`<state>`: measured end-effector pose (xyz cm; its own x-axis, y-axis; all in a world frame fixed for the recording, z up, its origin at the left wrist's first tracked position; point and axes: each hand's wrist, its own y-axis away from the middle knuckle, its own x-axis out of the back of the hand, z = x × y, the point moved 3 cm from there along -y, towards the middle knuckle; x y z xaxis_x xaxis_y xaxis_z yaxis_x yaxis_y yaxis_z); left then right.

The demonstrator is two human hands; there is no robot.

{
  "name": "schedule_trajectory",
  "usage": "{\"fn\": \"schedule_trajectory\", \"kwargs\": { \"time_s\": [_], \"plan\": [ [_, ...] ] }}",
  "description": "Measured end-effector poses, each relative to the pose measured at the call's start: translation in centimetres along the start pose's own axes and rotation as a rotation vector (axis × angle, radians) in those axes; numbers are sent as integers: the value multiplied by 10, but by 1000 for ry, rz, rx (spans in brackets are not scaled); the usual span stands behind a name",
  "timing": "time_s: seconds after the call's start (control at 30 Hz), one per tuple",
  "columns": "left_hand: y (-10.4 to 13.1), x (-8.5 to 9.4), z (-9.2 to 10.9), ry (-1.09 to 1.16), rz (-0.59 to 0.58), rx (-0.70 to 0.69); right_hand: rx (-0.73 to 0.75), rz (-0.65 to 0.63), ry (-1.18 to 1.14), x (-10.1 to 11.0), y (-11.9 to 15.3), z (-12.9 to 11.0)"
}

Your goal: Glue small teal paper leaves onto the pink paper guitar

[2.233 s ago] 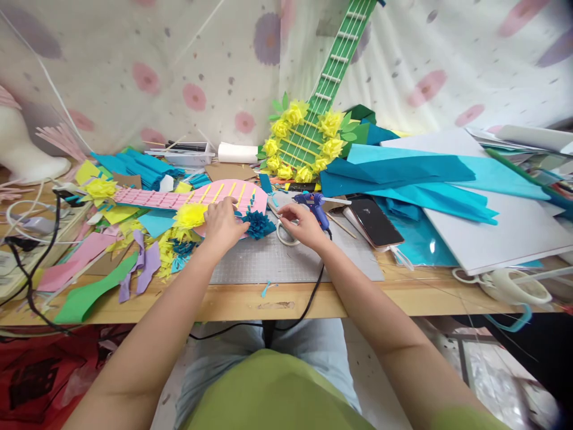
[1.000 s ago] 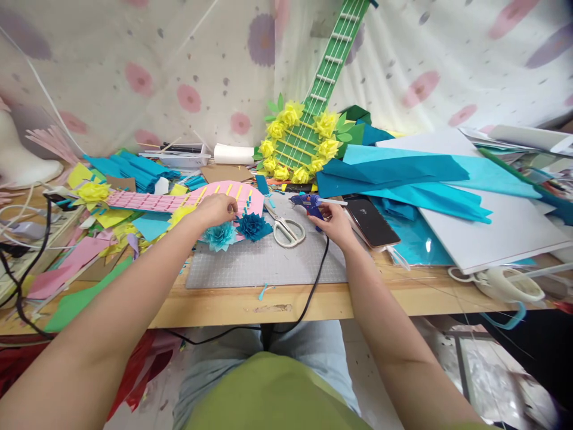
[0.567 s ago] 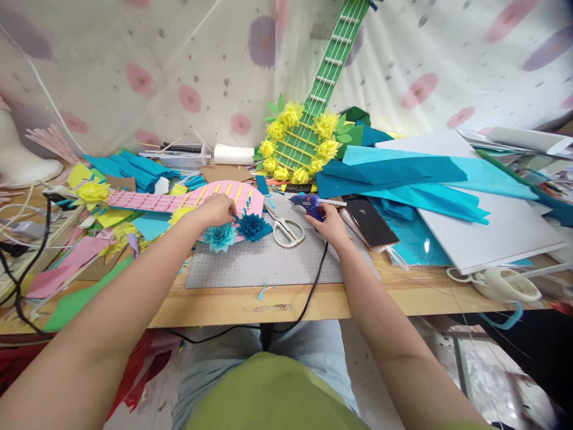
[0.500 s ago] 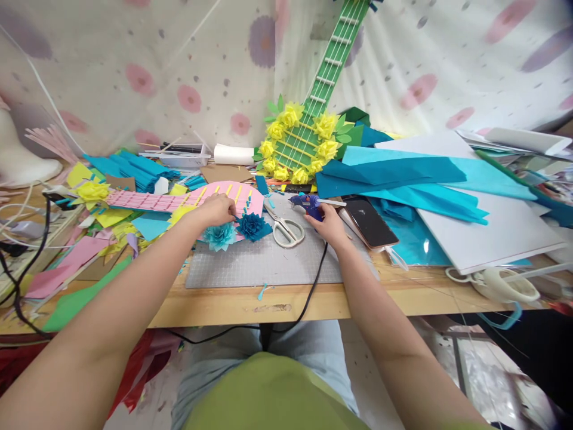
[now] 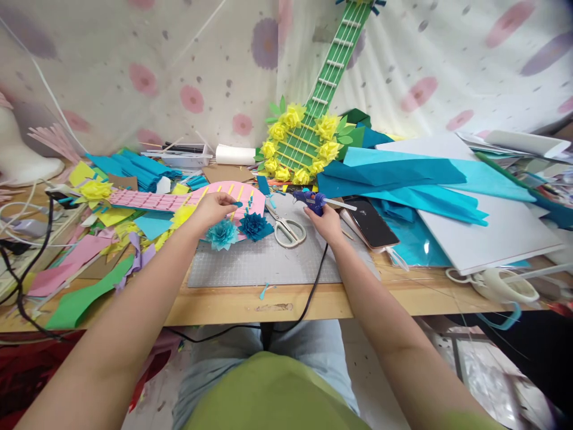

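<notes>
My left hand point(image 5: 213, 209) pinches a small dark-teal paper piece point(image 5: 237, 204) above the body of a pink paper guitar point(image 5: 147, 200). A light-blue paper flower point(image 5: 222, 234) and a dark-blue paper flower point(image 5: 254, 226) sit at the guitar's lower edge, close to that hand. My right hand point(image 5: 325, 222) is wrapped round a blue hot glue gun point(image 5: 312, 200), whose nozzle points left and whose white glue stick juts out at the back. Between the hands, white-handled scissors point(image 5: 289, 232) lie on the grey cutting mat point(image 5: 250, 266).
A green paper guitar with yellow flowers point(image 5: 319, 101) leans against the curtain. At right are a phone point(image 5: 372, 221), blue crepe paper point(image 5: 394, 176) and white boards point(image 5: 487, 227). Paper scraps point(image 5: 89, 292) cover the left side. The gun's black cord point(image 5: 316, 286) hangs over the table edge.
My left hand has lifted slightly from the guitar, and the small teal piece now shows in its fingertips. The glue gun has been raised a little and stays in my right hand.
</notes>
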<state>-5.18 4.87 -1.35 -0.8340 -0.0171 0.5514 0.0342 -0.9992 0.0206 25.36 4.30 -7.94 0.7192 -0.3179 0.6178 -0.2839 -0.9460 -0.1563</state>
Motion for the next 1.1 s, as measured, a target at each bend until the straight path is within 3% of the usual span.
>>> {"fn": "schedule_trajectory", "kwargs": {
  "time_s": [0.17, 0.3, 0.53, 1.1],
  "plan": [
    [5, -3, 5, -24, 50, -2, 92, -224, -343, 5, 15, -37],
    [11, -3, 14, -76, 51, -12, 206, -342, -345, -5, 25, -64],
    [13, -1, 15, -13, 64, -39, 237, -378, -283, -23, 28, -74],
    [13, 1, 15, -71, 65, -72, 279, -374, -242, -22, 29, -83]
  ]
}}
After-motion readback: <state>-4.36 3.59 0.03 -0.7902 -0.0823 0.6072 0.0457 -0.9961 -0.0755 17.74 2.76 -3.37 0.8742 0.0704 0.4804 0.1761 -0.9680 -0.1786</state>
